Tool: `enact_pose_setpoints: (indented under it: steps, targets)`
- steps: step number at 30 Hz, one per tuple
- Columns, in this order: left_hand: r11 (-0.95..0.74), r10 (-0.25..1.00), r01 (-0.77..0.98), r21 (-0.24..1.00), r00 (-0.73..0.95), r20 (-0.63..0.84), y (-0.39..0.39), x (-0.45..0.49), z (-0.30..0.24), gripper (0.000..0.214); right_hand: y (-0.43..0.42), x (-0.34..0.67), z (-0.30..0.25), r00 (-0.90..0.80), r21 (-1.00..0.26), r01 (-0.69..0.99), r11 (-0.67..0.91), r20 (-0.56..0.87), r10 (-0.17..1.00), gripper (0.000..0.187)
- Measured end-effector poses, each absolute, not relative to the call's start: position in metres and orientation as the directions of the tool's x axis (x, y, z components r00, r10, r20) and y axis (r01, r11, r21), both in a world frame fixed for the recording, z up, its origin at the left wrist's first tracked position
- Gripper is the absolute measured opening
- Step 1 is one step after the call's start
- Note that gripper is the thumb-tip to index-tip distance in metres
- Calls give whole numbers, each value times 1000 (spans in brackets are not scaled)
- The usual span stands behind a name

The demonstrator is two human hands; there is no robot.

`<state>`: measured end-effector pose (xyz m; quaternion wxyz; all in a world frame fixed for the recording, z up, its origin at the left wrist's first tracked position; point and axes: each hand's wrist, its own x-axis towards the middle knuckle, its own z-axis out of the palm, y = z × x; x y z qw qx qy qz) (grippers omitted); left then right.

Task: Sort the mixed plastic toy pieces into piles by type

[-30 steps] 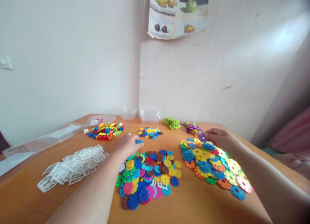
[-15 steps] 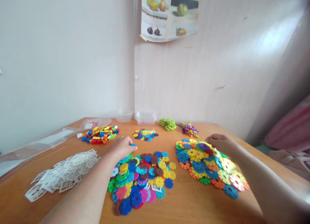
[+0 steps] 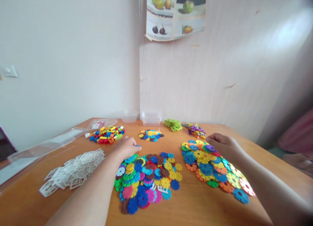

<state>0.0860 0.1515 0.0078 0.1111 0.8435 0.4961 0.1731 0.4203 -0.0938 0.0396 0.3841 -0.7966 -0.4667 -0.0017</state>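
Observation:
My left hand (image 3: 126, 147) is pinched closed on a small blue snowflake disc (image 3: 138, 146), only part of which shows at the fingertips. It hovers at the back edge of the middle pile of mixed-colour snowflake discs (image 3: 146, 180). My right hand (image 3: 220, 142) has its fingers curled together by the rear of another pile of larger snowflake discs (image 3: 207, 164). Whatever those fingers may hold is hidden. Behind the left hand lies a smaller heap of yellow, blue and dark discs (image 3: 150, 134).
White plastic lattice pieces (image 3: 75, 169) lie at the left. Farther back are colourful building blocks (image 3: 106, 134), clear tubs (image 3: 151, 119), green pieces (image 3: 172, 124) and purple-and-yellow pieces (image 3: 196, 130). Clear plastic lids (image 3: 46, 143) line the table's (image 3: 190, 206) left edge.
The camera has turned slightly left, so everything sits farther right in view. Both hands keep nearly the same place over the table, and their grips look unchanged.

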Motion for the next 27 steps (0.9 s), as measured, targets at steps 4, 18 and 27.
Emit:
enact_pose_setpoints:
  steps: [4,18,27]
  targets:
    - [-458,888,792,403,424,176,149,88,7,28,-91,398,41,485,-593,780,-201,368,793,34]
    - [-540,793,424,727,545,271,107,110,40,13,-85,329,39,248,-489,872,21,478,842,22]
    - [-330,496,84,940,863,97,37,126,61,25,-88,278,31,-1,-423,880,215,453,892,52]
